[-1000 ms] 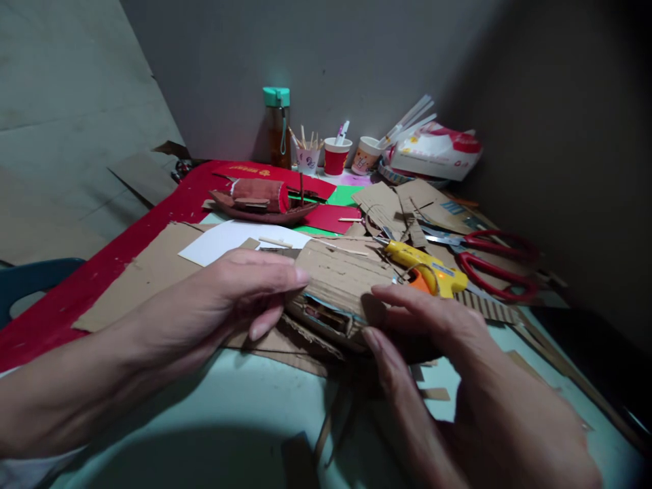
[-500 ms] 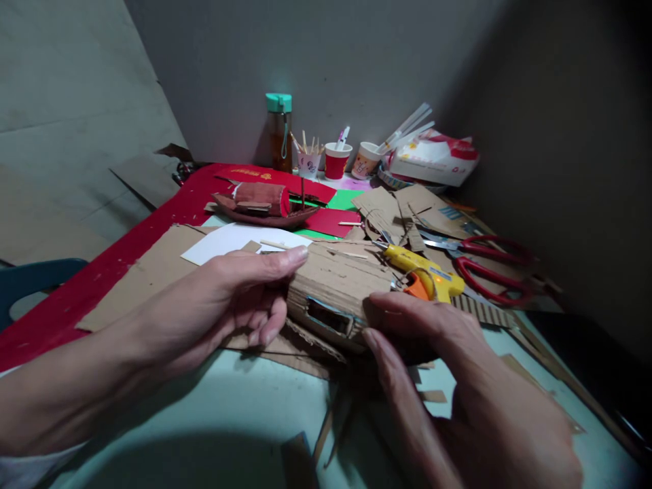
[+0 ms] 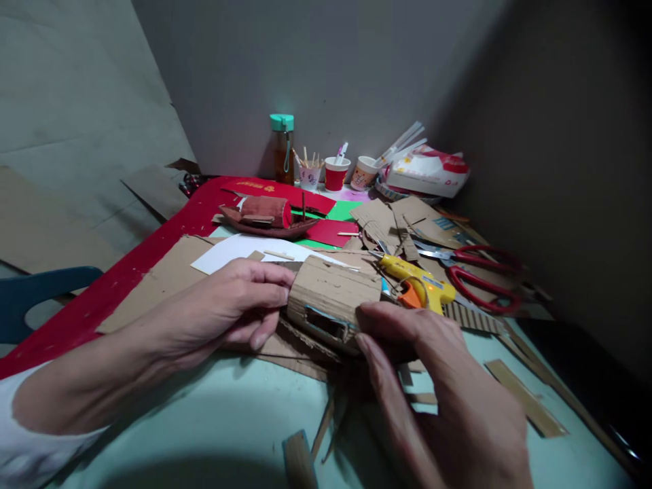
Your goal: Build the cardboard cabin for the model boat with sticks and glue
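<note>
A small curved corrugated-cardboard piece [image 3: 333, 293] with a rectangular window cut in its near side is held between both hands above the table. My left hand [image 3: 231, 309] grips its left end with the fingers curled over the edge. My right hand [image 3: 438, 380] holds its right end, thumb and forefinger pinching the corner. A yellow glue gun [image 3: 420, 284] with an orange trigger lies just behind my right hand.
Red-handled scissors [image 3: 476, 268] lie at the right among cardboard scraps [image 3: 392, 217]. A brown model boat [image 3: 267, 219] sits on red paper [image 3: 153, 251] behind. Paper cups [image 3: 336, 173], a bottle [image 3: 282, 149] and a packet [image 3: 428, 170] stand by the wall. A blue chair [image 3: 30, 295] is at the left.
My left-hand fingers have curled down from lying flat over the cardboard piece to gripping its left end. The piece has turned, showing its cut window. The view has tilted slightly down.
</note>
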### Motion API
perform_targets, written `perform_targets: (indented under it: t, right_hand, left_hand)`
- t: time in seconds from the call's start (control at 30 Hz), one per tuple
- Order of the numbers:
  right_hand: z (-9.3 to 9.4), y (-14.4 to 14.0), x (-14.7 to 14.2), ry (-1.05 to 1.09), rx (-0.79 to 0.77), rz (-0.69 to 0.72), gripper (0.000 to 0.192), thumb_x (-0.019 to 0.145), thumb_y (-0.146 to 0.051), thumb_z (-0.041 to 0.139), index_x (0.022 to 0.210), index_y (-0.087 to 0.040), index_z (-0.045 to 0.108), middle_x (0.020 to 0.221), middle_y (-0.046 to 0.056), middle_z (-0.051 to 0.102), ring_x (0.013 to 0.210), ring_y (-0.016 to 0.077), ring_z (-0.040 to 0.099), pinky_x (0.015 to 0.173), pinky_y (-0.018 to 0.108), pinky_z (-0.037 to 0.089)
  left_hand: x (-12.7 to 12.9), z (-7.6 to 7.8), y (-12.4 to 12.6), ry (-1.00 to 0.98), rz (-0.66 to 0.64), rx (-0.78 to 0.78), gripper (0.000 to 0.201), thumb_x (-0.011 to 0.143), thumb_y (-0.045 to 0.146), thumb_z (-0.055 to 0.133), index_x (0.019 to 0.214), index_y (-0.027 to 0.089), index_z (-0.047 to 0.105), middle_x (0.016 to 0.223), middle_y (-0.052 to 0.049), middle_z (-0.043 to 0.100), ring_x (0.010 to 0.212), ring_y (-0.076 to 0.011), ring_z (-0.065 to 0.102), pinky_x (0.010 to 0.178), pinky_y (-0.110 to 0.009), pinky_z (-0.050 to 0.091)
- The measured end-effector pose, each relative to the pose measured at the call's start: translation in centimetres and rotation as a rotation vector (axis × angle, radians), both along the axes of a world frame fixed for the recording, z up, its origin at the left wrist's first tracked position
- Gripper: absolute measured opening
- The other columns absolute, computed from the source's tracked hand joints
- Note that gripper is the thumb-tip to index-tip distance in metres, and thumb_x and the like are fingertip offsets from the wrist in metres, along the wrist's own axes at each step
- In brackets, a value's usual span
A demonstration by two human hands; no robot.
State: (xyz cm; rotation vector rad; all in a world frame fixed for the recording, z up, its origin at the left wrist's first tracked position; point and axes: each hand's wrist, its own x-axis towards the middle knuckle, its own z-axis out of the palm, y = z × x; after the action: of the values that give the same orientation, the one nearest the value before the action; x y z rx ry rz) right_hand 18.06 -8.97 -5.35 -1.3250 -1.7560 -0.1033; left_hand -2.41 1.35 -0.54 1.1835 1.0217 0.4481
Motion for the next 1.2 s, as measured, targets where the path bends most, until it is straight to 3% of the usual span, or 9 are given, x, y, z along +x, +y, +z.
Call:
perform_targets:
  t: [0.2, 0.5, 0.6, 0.77, 0.97, 1.1, 1.2]
  right_hand:
    - [0.0, 0.0, 0.0, -0.002, -0.006, 0.031, 0.024, 0.097, -0.013, 0.068, 0.119, -0.022, 0.065, 0.094, -0.003, 0.073, 0.081, 0.0135, 0.066, 0.081, 0.03, 0.051]
    - [0.4, -0.4, -0.2, -0.024, -0.031, -0.023, 0.02, 0.097, -0.015, 0.067, 0.115, -0.023, 0.066, 0.092, -0.003, 0.075, 0.079, 0.0143, 0.068, 0.082, 0.031, 0.052]
    - [0.5, -0.3, -0.2, -0.034, -0.037, -0.02, 0.02, 0.097, -0.014, 0.067, 0.114, -0.023, 0.066, 0.091, -0.003, 0.075, 0.079, 0.0144, 0.068, 0.084, 0.031, 0.052]
    - [0.4, -0.1, -0.1, -0.064, 0.003, -0.022, 0.023, 0.096, -0.015, 0.067, 0.118, -0.021, 0.065, 0.09, -0.002, 0.074, 0.077, 0.0158, 0.067, 0.08, 0.034, 0.051]
    - [0.3, -0.7, -0.4, -0.263, 0.178, -0.128, 0.027, 0.096, -0.018, 0.067, 0.122, -0.024, 0.068, 0.108, 0.008, 0.069, 0.097, 0.0279, 0.059, 0.093, 0.047, 0.048]
    - [-0.1, -0.6, -0.7, -0.306, 0.253, -0.058, 0.033, 0.09, -0.009, 0.067, 0.116, -0.029, 0.07, 0.1, 0.004, 0.075, 0.086, 0.0258, 0.057, 0.082, 0.047, 0.044]
    - [-0.3, -0.2, -0.8, -0.351, 0.298, -0.031, 0.03, 0.089, -0.008, 0.065, 0.114, -0.025, 0.071, 0.099, 0.005, 0.077, 0.082, 0.0245, 0.055, 0.079, 0.046, 0.04]
  left_hand:
    - [0.0, 0.0, 0.0, -0.014, -0.07, -0.003, 0.014, 0.077, 0.028, 0.068, 0.084, 0.016, 0.071, 0.043, 0.0, 0.057, 0.034, -0.005, 0.027, 0.034, -0.018, 0.014]
    - [1.1, -0.8, -0.2, -0.049, -0.056, 0.009, 0.014, 0.076, 0.034, 0.073, 0.075, 0.022, 0.065, 0.044, 0.005, 0.045, 0.039, -0.0139, 0.044, 0.037, -0.026, 0.033]
    - [0.8, -0.6, -0.2, -0.06, -0.046, 0.02, 0.021, 0.077, 0.035, 0.075, 0.066, 0.023, 0.061, 0.044, 0.004, 0.044, 0.039, -0.0137, 0.042, 0.036, -0.027, 0.03]
    - [-0.1, -0.2, -0.3, -0.111, -0.044, 0.007, 0.034, 0.078, 0.027, 0.075, 0.053, 0.019, 0.055, 0.042, 0.002, 0.046, 0.036, -0.0063, 0.031, 0.037, -0.023, 0.016]
    - [0.4, 0.0, -0.5, -0.017, -0.018, 0.01, 0.046, 0.086, 0.037, 0.07, 0.046, 0.021, 0.055, 0.039, 0.001, 0.041, 0.038, -0.0096, 0.031, 0.04, -0.028, 0.017]
    - [0.5, 0.0, -0.7, -0.026, -0.018, 0.027, 0.045, 0.083, 0.039, 0.073, 0.047, 0.021, 0.053, 0.04, 0.002, 0.04, 0.041, -0.0095, 0.027, 0.043, -0.029, 0.018]
    - [0.5, 0.2, -1.0, -0.029, -0.012, 0.038, 0.044, 0.079, 0.037, 0.076, 0.047, 0.021, 0.051, 0.04, 0.003, 0.039, 0.041, -0.0091, 0.026, 0.043, -0.029, 0.017]
